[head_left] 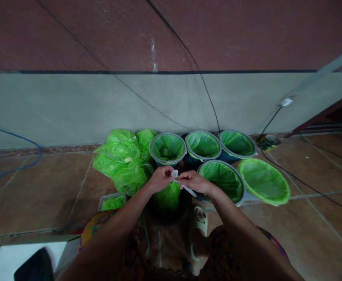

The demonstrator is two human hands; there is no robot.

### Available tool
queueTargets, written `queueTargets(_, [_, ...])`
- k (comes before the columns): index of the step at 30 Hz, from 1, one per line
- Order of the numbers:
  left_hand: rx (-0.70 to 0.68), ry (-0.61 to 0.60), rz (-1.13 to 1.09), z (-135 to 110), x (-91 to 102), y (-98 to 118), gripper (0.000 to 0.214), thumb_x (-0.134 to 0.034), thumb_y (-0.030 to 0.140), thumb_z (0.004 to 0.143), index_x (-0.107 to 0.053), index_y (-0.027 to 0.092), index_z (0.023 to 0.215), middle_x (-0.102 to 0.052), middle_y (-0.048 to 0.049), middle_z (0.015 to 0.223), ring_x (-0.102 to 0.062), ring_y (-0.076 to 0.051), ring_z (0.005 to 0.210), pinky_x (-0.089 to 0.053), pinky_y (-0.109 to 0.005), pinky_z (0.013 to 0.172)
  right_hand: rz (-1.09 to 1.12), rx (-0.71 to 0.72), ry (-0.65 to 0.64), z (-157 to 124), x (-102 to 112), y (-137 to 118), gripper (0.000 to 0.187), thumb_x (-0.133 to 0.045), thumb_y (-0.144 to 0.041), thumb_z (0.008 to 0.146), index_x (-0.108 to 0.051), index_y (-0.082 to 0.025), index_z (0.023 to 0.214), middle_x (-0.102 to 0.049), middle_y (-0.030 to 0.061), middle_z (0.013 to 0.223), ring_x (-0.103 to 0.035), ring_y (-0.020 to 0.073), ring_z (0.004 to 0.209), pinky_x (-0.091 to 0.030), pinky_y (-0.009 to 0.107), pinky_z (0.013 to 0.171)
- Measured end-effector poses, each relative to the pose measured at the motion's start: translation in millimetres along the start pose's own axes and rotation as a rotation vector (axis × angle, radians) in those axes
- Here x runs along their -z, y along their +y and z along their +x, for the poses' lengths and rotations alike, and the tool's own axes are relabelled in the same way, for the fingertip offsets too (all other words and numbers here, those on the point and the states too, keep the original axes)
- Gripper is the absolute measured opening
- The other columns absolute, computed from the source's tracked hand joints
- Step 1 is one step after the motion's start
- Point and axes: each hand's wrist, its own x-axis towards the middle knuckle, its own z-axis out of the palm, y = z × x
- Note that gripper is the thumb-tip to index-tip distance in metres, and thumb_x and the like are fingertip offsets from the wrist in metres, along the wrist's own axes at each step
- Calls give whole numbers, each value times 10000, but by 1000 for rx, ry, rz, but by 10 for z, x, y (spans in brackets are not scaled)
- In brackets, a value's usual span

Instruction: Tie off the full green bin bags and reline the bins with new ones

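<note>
Straight in front of me, a green plastic bag (167, 197) stands with its neck gathered, inside a dark round bucket (171, 219). A white strip (189, 191), like a plastic tie, lies at the bag's neck. My left hand (161, 179) is closed in a pinch on one end of it. From the other side, my right hand (196, 182) pinches the strip too, and its tail hangs below the fingers. Whether the strip is knotted or only wrapped I cannot tell. Both hands are just above the bag's top.
Filled green bags (122, 156) are heaped at the left against the wall. Several bins lined with green bags stand behind and right, among them a front bin (222, 179) and a tilted bin (264, 181). A small tray (111, 202) holds green plastic. Black cable (300, 181) crosses the floor.
</note>
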Motion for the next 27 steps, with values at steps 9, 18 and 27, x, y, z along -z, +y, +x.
queueTargets(9, [-300,154,300,-85,-73,102,135,-552,92,735,-621,179,811,-598,7,775,-558,-129,728,-425,-244,682,186,-53,140,14,-25,-76,295,-675,-429,726,-684,-156,838,-663,8,710,-425,57,452,-308,217,450])
queueTargets(18, [-246,206,121,-106,-154,65,78,-660,200,764,-654,183,840,-642,-21,832,-610,-153,782,-486,-257,723,457,-20,120,-15,-57,-165,387,-746,-527,690,-648,-153,695,-436,-75,466,-329,48,425,-213,209,420])
queueTargets(27, [-181,273,-74,-92,-168,56,50,-696,191,691,-667,170,726,-659,-33,875,-630,-139,751,-512,-253,660,522,-80,133,-11,-22,-151,380,-855,-467,584,-724,-138,722,-644,1,601,-475,57,499,-346,195,471])
